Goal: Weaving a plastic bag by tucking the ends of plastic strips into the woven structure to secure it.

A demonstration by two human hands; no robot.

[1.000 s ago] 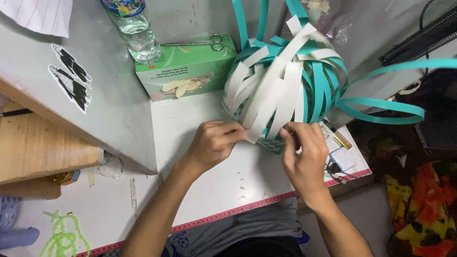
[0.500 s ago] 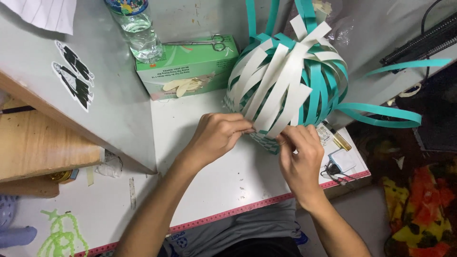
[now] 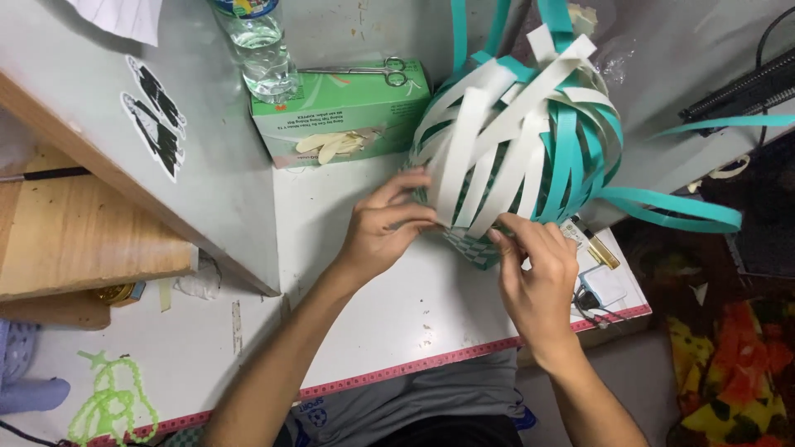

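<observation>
At frame centre, our left hand point(image 3: 385, 228) and right hand point(image 3: 534, 277) pinch white strips point(image 3: 464, 157) of the woven basket point(image 3: 517, 149); we should tension evenly.

white table point(image 3: 397, 314) | woven strip basket point(image 3: 517, 149) | green box point(image 3: 339, 116) | water bottle point(image 3: 261, 50)

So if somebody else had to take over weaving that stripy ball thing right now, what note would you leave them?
Left hand: grip on the lower left side of the woven ball, fingertips pressed on the white strips.
Right hand: fingers at the ball's lower edge, pinching a strip end.
The ball sits on the white table, beside the green box with scissors on top.
Done: the bottom part is tightly woven in a checker pattern.
Left: upper strips lie loose, and several teal strips stick out unwoven to the right and the top.
</observation>
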